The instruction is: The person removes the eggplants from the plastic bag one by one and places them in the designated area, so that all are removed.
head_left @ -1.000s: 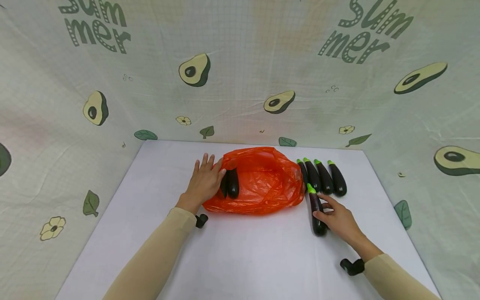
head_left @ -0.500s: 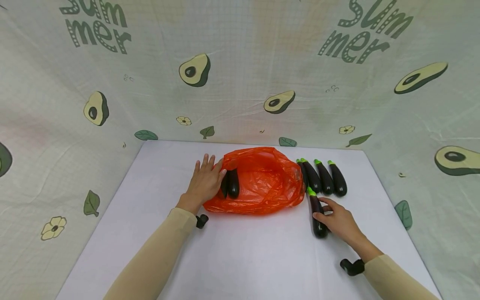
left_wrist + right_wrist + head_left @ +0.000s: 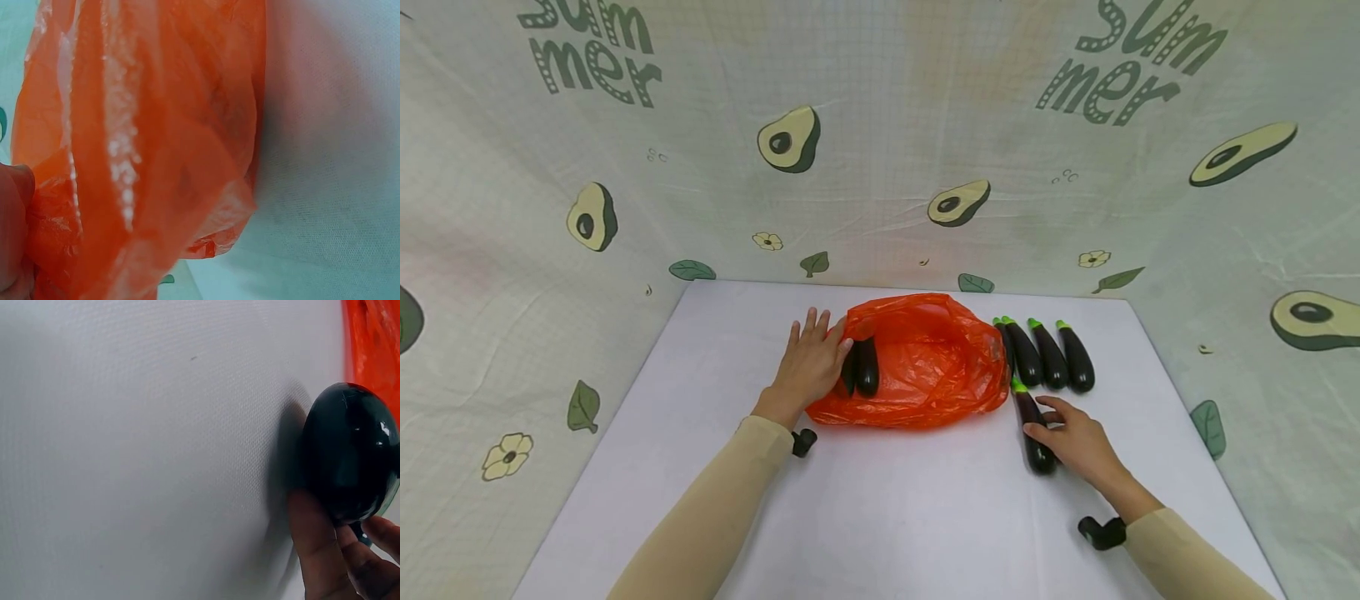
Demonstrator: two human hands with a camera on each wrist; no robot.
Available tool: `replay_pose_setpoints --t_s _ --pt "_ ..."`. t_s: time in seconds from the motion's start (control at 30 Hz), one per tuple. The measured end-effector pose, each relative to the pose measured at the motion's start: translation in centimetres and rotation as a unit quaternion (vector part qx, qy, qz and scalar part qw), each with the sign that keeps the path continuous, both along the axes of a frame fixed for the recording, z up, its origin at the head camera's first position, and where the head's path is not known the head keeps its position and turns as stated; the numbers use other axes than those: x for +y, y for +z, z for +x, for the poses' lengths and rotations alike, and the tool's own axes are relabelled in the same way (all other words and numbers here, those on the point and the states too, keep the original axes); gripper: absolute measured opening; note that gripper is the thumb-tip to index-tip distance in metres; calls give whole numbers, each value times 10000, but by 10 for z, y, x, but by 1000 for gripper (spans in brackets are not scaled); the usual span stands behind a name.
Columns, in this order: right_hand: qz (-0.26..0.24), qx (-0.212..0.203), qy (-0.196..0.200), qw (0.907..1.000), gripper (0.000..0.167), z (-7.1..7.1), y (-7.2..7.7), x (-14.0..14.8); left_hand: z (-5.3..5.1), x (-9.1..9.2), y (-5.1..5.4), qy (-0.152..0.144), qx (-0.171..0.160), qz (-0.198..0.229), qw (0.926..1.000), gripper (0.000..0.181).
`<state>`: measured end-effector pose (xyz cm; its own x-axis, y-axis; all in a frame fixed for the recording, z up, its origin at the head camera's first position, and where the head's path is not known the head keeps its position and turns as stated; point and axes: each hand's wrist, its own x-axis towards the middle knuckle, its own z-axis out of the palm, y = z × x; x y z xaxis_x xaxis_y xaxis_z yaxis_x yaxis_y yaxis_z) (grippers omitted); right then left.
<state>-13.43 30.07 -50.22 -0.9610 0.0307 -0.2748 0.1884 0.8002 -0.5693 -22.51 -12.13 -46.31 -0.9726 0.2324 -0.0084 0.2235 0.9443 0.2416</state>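
Because the bag looks floppy, your left hand, fingers spread, likely steadies its left edge; your right hand pinches an eggplant beside its right end.

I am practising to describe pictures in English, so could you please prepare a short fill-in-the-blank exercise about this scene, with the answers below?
1. One eggplant is held by the ____ hand.
2. Inside the bag, beside the left hand, ____ eggplants show.
3. Besides the held one, ____ more lie in a row to the right of the bag.
4. The stem caps that show are ____ in colour.

Missing words: right; two; four; green.
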Motion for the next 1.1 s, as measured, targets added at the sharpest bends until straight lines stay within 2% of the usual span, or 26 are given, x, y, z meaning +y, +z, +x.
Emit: replay_pose_setpoints --t_s 0.2,0.47,0.6,0.87,1.1 --pt "5 -29 -16 10000 71 0 0 0 0 0 0 9 52 24 10000 62" --pt "-426 -127 -100 9990 73 1 1 0 -1 -1 -1 23 -13 29 10000 62" --pt "-435 -44 -94 9990 73 0 1 0 0 0 0 24 -16 33 10000 62" --pt "72 659 39 9978 65 -3 1 -1 -1 -1 0 1 48 34 10000 62" --pt "139 1360 -10 9906 60 -12 12 -12 -1 0 0 8 103 6 9999 62"
